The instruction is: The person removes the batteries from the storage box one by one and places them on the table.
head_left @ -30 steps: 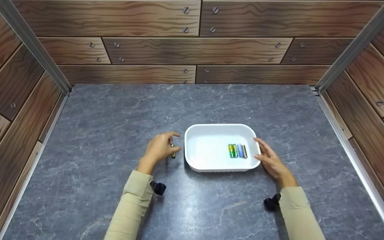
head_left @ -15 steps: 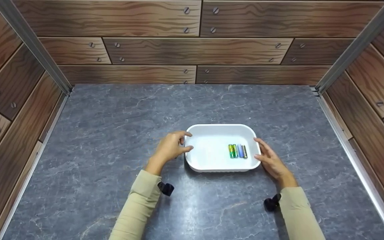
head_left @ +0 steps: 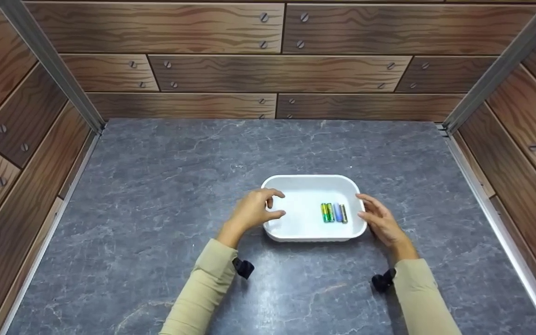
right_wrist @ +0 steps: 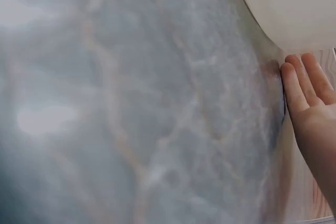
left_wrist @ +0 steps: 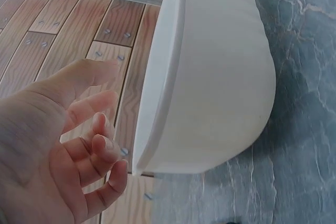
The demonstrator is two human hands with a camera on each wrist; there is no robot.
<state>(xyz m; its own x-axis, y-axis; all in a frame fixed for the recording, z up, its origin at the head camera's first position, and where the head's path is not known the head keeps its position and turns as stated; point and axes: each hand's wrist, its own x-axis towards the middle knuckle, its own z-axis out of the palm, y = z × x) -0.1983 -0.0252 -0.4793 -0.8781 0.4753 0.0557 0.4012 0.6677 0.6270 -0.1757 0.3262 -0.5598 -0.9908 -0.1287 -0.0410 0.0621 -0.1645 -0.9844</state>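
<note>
A white plastic tray (head_left: 312, 177) stands on the table, and several batteries (head_left: 330, 212) lie side by side in its right half: green-yellow ones, a blue one and a dark one. My left hand (head_left: 254, 209) reaches over its left rim, thumb and forefinger apart. Nothing shows between those fingers in the left wrist view, where the other fingers (left_wrist: 105, 150) curl loosely. My right hand (head_left: 384, 225) touches the tray's right rim with thumb and forefinger. In the right wrist view its other fingers (right_wrist: 300, 80) lie straight against the tray's outside.
The grey marble-patterned table (head_left: 179, 163) spreads around the tray. Wood-print walls (head_left: 212, 72) and metal rails (head_left: 496, 70) bound it at the back and sides. At the lower edge of the left wrist view a small dark thing (left_wrist: 232, 223) shows on the table.
My left hand has moved right, from beside a battery left of the tray to over the tray's left rim. That battery no longer shows in the head view. The right hand has stayed.
</note>
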